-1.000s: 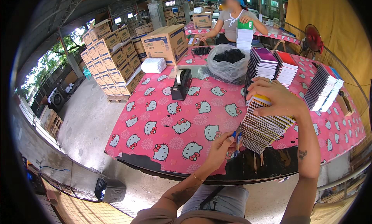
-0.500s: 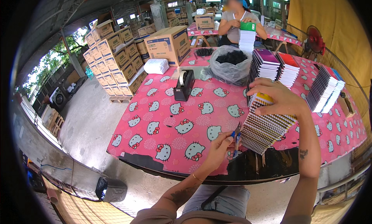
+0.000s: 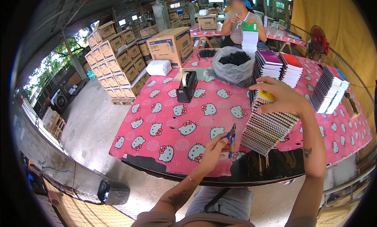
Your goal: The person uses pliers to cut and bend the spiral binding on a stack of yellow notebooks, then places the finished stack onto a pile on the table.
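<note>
My left hand [image 3: 213, 151] is closed round a pair of blue-handled pliers [image 3: 231, 139], its dark jaws pointing up and away from me, just left of a tall stack of spiral notebooks [image 3: 270, 129]. The white bound edges of that stack face me, and a yellow cover [image 3: 266, 95] shows on top. Over the top of the stack arches my right hand [image 3: 284, 96], with the thumb on the near side and the fingers on the far side. Part of the cover lies hidden beneath it.
Behind the notebooks stand a plastic bag of black coils [image 3: 234, 64], purple-covered [image 3: 269, 57] and red-covered [image 3: 291, 61] stacks. A black tape dispenser [image 3: 187, 86], white bundle [image 3: 158, 68] and cardboard box [image 3: 171, 46] are farther left. Another person [image 3: 240, 20] works across the table [image 3: 188, 142].
My left hand has drawn the pliers slightly left, away from the stack. My right hand stays on top, a little shifted. Across the table, the other person's hands have moved up.
</note>
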Demonstrator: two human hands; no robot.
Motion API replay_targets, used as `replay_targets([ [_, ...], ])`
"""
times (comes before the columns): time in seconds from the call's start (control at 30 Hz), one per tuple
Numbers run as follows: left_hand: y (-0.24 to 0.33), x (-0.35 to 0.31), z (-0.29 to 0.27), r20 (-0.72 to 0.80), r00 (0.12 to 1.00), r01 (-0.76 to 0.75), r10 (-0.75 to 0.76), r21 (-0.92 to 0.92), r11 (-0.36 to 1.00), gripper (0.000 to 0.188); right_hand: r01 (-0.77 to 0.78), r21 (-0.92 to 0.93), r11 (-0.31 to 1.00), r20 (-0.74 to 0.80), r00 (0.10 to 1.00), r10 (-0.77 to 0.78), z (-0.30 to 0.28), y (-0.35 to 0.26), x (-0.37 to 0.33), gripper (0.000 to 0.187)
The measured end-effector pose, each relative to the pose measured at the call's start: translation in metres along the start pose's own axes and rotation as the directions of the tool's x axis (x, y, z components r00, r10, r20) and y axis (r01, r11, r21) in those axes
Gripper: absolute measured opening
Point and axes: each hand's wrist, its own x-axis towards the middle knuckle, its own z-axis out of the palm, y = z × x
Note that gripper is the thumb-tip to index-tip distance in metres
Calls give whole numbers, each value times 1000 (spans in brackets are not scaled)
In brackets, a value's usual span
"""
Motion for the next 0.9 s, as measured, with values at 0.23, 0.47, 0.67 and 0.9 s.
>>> replay_targets([
  [0.23, 10, -3, -18, 8, 1000, -25, 25, 13, 1000, 37, 13, -50, 999, 68, 998, -10, -1, 1, 4, 72],
  [0.47, 7, -8, -29, -18, 999, -35, 36, 19, 999, 37, -9, -151, 988, 149, 988, 32, -4, -6, 5, 78],
  [0.67, 10, -9, -32, -21, 999, -31, 32, 29, 999, 38, -17, -368, 929, 213, 972, 102, -13, -19, 9, 85],
  [0.9, 12, -14, -37, -25, 999, -32, 33, 25, 999, 37, -105, -217, 970, 241, 958, 157, -11, -22, 9, 94],
])
